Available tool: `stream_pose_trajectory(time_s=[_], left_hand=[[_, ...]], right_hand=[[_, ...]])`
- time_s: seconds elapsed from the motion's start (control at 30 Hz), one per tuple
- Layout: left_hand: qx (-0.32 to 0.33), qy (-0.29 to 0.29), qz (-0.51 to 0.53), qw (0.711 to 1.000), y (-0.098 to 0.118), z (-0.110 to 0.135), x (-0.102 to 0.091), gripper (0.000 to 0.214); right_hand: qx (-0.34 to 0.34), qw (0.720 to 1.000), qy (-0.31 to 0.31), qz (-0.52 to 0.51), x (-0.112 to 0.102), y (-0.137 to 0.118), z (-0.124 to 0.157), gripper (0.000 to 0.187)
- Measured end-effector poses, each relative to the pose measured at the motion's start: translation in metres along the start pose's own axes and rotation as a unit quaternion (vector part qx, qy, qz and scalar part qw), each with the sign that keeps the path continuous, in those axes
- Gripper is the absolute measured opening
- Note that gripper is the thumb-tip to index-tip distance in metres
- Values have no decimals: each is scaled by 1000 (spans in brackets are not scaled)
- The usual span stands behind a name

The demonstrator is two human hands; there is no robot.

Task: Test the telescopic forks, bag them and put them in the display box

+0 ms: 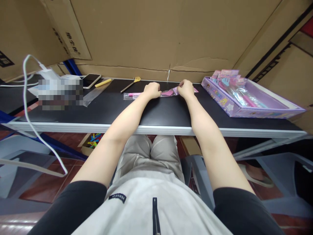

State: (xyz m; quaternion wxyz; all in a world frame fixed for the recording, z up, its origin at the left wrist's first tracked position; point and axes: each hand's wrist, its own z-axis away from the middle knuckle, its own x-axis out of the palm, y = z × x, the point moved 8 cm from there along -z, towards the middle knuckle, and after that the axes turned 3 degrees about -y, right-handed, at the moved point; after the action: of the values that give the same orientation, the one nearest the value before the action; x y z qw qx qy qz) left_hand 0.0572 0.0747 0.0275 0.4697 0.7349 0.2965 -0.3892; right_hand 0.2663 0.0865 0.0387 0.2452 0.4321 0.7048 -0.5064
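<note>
A pink back scratcher (134,94) lies in a clear plastic bag across the black table, its fork-like pink head towards the right. My left hand (153,90) is closed over the middle of the bagged back scratcher, fingers curled down on it. At the bag's right end, my right hand (186,88) pinches the pink header card (175,90); the fingertips are partly hidden. Behind my left hand lies an unbagged back scratcher (129,85) with a yellow head and a thin dark metal rod.
To the right, a purple display box (230,109) holds several bagged back scratchers. On the left are a yellow handle (103,83), an empty clear bag (94,94), a phone (91,80) and a white cable (26,94). Cardboard (151,36) walls off the table's back.
</note>
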Motion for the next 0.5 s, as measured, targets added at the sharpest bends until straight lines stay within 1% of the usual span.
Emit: stream_pose_trajectory(time_s=[0.1, 0.2, 0.23, 0.37, 0.5], left_hand=[[-34, -35, -104, 993, 12, 13, -8, 30], [-47, -60, -149, 986, 24, 24, -19, 55], [-47, -65, -158, 984, 27, 27, -23, 58], [-58, -95, -183, 977, 30, 33, -33, 54], [-75, -132, -181, 972, 25, 35, -34, 56]], right_hand=[[-21, 999, -28, 8, 9, -6, -1, 13], [-40, 999, -25, 5, 12, -11, -3, 11], [-44, 999, -23, 4, 13, -12, -4, 11], [-66, 997, -36, 2, 18, -7, -10, 24], [-97, 995, -21, -7, 20, 2, -17, 27]])
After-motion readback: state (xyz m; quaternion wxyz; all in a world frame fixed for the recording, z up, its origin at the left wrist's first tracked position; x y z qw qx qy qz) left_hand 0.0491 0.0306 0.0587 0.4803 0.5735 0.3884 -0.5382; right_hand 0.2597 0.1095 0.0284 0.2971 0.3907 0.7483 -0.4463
